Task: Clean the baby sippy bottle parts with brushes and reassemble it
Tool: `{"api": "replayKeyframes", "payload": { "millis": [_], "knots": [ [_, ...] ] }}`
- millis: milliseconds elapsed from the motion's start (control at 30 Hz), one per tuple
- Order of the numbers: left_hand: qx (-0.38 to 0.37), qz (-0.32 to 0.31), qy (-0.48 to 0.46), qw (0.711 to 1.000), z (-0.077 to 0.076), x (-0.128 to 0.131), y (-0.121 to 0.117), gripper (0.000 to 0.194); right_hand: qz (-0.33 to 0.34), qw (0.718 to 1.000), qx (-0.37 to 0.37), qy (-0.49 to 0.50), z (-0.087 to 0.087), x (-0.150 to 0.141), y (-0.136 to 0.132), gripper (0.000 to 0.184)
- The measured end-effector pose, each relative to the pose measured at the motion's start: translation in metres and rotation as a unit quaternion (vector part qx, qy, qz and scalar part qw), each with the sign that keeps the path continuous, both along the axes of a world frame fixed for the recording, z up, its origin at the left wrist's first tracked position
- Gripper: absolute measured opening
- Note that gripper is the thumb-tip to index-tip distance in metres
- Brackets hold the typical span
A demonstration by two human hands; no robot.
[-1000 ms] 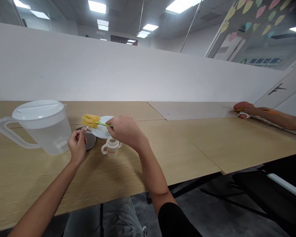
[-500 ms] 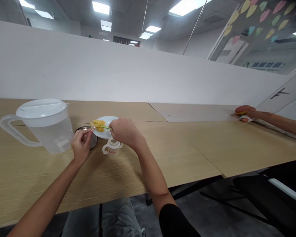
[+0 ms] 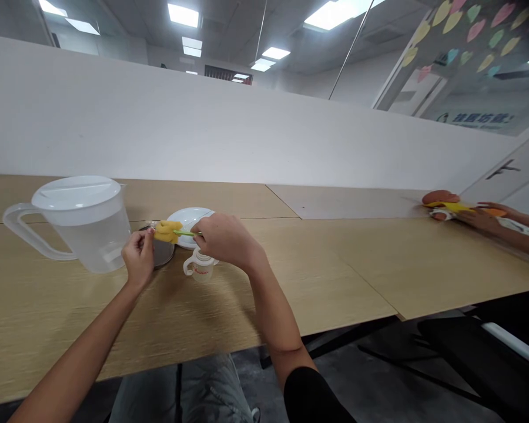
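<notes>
My right hand is shut around the green handle of a yellow sponge bottle brush, whose sponge head points left. My left hand pinches at the sponge's left end with its fingertips. Just behind the brush lies a white plate. A round steel lid is partly hidden by my left hand. Below my right hand stands a small clear two-handled baby cup. Left of my left hand stands a clear plastic pitcher with a white lid.
All of this sits on a light wooden table backed by a white partition. At the far right, a co-worker's hands are at a yellow object beside a reddish object. A dark chair stands below the table's front edge.
The sponge head has swung lower and nearer my left hand, off the plate's rim. A co-worker's second hand has come into view at the far right, with the yellow object more visible.
</notes>
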State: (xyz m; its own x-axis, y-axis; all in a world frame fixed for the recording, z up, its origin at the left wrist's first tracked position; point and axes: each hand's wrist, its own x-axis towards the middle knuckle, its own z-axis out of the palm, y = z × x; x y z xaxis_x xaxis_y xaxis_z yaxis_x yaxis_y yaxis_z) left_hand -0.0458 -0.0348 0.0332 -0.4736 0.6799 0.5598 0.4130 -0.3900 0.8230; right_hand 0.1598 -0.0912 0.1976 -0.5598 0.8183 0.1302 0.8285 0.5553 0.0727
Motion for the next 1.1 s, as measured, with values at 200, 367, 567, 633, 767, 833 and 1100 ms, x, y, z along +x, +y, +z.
{"api": "replayKeyframes", "payload": {
  "millis": [200, 367, 567, 633, 767, 833, 1100],
  "knots": [
    [0.083, -0.009, 0.042, 0.996, 0.001, 0.008, -0.004, 0.030, -0.023, 1.000, 0.006, 0.012, -0.004, -0.001, 0.009, 0.024],
    [0.082, -0.004, 0.033, 0.996, 0.002, 0.008, -0.002, 0.032, -0.057, 0.997, 0.024, 0.052, -0.001, 0.007, 0.015, 0.026],
    [0.007, -0.013, 0.054, 0.998, -0.004, -0.003, 0.010, 0.035, -0.118, 0.989, 0.041, 0.084, 0.006, 0.024, 0.016, 0.030],
    [-0.016, -0.013, 0.062, 0.998, -0.008, -0.008, 0.015, 0.035, -0.131, 0.986, 0.045, 0.088, 0.007, 0.027, 0.018, 0.030],
    [-0.050, -0.013, 0.052, 0.997, -0.015, -0.015, 0.022, 0.036, -0.142, 0.985, 0.051, 0.088, 0.004, 0.027, 0.022, 0.031],
    [-0.060, -0.006, 0.046, 0.997, -0.017, -0.016, 0.022, 0.035, -0.142, 0.985, 0.052, 0.083, 0.002, 0.026, 0.025, 0.031],
    [-0.101, 0.015, 0.027, 0.994, -0.012, -0.017, 0.022, 0.033, -0.138, 0.986, 0.046, 0.081, 0.000, 0.023, 0.030, 0.030]
  ]
}}
